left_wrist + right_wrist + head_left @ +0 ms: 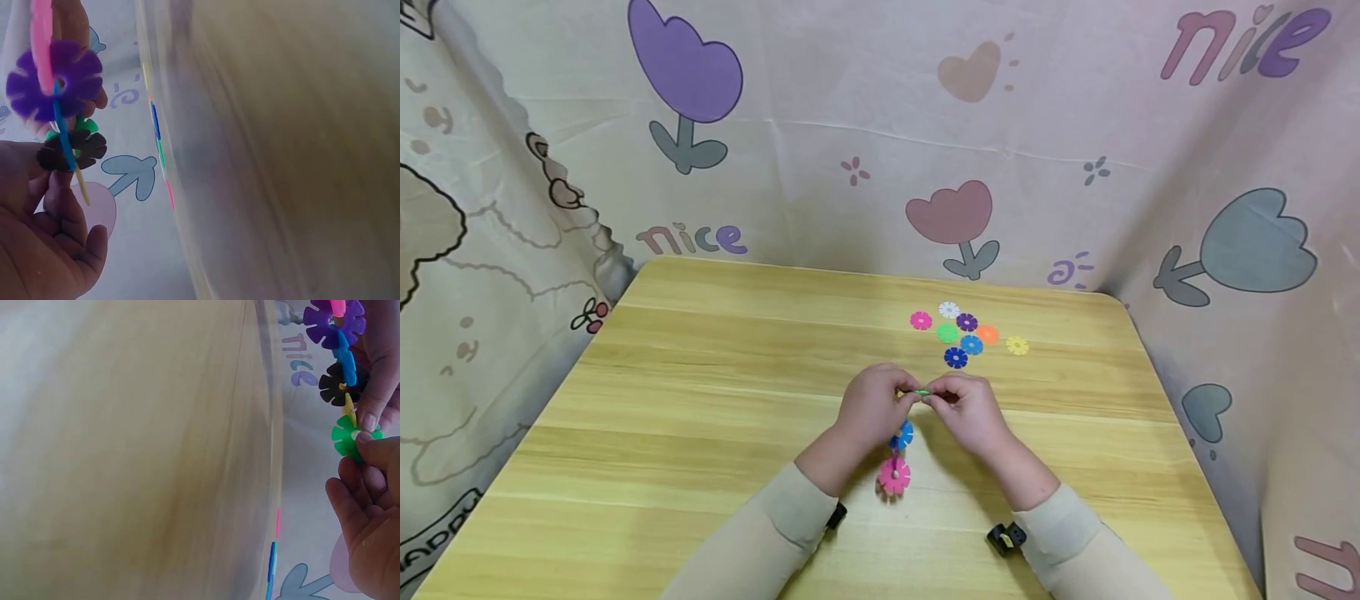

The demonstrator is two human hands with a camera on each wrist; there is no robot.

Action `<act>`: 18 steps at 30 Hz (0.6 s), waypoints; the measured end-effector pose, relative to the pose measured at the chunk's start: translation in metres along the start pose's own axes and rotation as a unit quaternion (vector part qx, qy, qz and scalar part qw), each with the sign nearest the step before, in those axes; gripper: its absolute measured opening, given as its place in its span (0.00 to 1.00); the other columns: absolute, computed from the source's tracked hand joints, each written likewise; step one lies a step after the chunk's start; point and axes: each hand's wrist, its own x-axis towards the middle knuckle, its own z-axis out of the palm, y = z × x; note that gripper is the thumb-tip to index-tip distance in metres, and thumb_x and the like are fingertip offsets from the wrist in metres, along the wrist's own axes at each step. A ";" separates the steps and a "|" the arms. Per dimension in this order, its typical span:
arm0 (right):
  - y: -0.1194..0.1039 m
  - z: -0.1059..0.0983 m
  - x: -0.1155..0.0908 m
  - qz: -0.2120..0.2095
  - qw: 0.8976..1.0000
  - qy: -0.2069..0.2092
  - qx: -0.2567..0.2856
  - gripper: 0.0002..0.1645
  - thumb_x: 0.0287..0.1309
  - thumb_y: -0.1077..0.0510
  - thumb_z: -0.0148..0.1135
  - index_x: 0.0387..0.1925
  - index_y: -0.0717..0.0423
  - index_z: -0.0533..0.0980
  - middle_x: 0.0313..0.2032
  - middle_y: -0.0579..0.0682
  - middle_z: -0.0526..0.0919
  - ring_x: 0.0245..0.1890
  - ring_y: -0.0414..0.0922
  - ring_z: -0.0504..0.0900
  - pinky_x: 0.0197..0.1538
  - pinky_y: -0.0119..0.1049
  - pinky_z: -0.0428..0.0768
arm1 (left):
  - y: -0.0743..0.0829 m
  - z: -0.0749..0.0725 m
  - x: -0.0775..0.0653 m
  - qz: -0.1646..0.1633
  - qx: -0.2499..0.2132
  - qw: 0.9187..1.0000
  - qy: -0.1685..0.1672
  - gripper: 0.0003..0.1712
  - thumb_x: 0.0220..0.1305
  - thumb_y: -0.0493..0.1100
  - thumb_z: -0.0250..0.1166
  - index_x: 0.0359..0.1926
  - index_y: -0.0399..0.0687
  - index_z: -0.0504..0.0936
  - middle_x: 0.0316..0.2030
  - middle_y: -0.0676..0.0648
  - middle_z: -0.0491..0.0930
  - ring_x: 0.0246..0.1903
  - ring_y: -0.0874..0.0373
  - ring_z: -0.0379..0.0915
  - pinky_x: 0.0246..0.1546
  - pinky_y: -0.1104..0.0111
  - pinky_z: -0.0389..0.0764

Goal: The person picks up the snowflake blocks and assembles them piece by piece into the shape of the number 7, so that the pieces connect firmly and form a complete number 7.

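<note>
My left hand [876, 404] pinches a chain of interlocking plastic flower discs near its black disc [90, 147] and yellow disc [349, 407]. The green disc [345, 436] at the chain's end is pinched by my right hand [972, 414], fingertips meeting those of the left. Below the left hand hang a blue disc [904, 434] and a pink disc [894, 475]. A purple disc [56, 78] sits between blue and pink in the left wrist view. Fingers partly cover the green and black discs.
Several loose flower discs lie on the wooden table [715, 375] beyond the hands, among them a pink disc [921, 320], a white disc [949, 310], a dark blue disc [956, 357] and a yellow disc [1017, 345]. A printed curtain [820, 100] surrounds the table's back and sides.
</note>
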 end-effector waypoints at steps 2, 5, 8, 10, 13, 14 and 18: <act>-0.001 -0.001 0.000 0.006 1.000 -0.007 -0.004 0.06 0.58 0.73 0.74 0.35 0.61 0.88 0.35 0.52 0.90 0.35 0.47 0.88 0.41 0.35 0.87 | -0.001 0.000 0.000 -0.011 0.003 1.000 -0.005 0.02 0.67 0.39 0.75 0.35 0.52 0.92 0.36 0.54 0.87 0.37 0.58 0.80 0.41 0.63 0.81; -0.001 -0.004 0.000 0.021 1.000 -0.015 -0.016 0.07 0.57 0.72 0.76 0.36 0.61 0.88 0.35 0.52 0.90 0.36 0.47 0.88 0.42 0.35 0.88 | -0.001 -0.001 0.000 -0.021 0.010 1.000 -0.009 0.02 0.67 0.40 0.75 0.36 0.53 0.92 0.37 0.54 0.87 0.38 0.57 0.80 0.43 0.61 0.82; 0.002 -0.009 0.000 0.033 0.999 -0.012 -0.039 0.08 0.55 0.71 0.77 0.36 0.61 0.88 0.35 0.50 0.90 0.36 0.46 0.88 0.43 0.36 0.88 | -0.001 -0.002 0.000 -0.025 0.017 1.000 -0.008 0.03 0.68 0.40 0.74 0.36 0.52 0.92 0.38 0.54 0.87 0.40 0.56 0.82 0.45 0.59 0.83; 0.005 -0.013 0.000 0.037 0.998 -0.007 -0.052 0.08 0.55 0.71 0.78 0.36 0.62 0.88 0.35 0.50 0.90 0.36 0.46 0.88 0.43 0.37 0.88 | -0.001 -0.003 -0.001 -0.025 0.023 0.999 -0.007 0.02 0.69 0.41 0.74 0.36 0.52 0.92 0.38 0.54 0.87 0.41 0.55 0.82 0.46 0.58 0.83; 0.010 -0.018 0.000 0.034 0.997 -0.002 -0.064 0.07 0.55 0.71 0.78 0.36 0.63 0.87 0.36 0.51 0.90 0.36 0.47 0.88 0.43 0.39 0.88 | -0.002 -0.003 -0.001 -0.025 0.028 0.999 -0.006 0.03 0.69 0.41 0.74 0.36 0.53 0.92 0.38 0.53 0.87 0.42 0.55 0.83 0.47 0.58 0.84; 0.012 -0.020 0.000 0.032 0.997 -0.001 -0.066 0.07 0.55 0.71 0.78 0.36 0.64 0.87 0.36 0.51 0.90 0.36 0.48 0.88 0.43 0.40 0.88 | -0.002 -0.003 -0.001 -0.026 0.030 0.999 -0.006 0.02 0.69 0.41 0.74 0.36 0.53 0.92 0.38 0.53 0.87 0.43 0.54 0.83 0.48 0.58 0.84; 0.017 -0.026 0.001 0.032 0.997 0.001 -0.076 0.07 0.55 0.71 0.78 0.36 0.64 0.87 0.36 0.53 0.90 0.37 0.48 0.88 0.43 0.42 0.89 | -0.002 -0.004 -0.002 -0.028 0.033 0.999 -0.007 0.02 0.69 0.42 0.74 0.37 0.53 0.92 0.38 0.53 0.87 0.43 0.54 0.83 0.49 0.57 0.84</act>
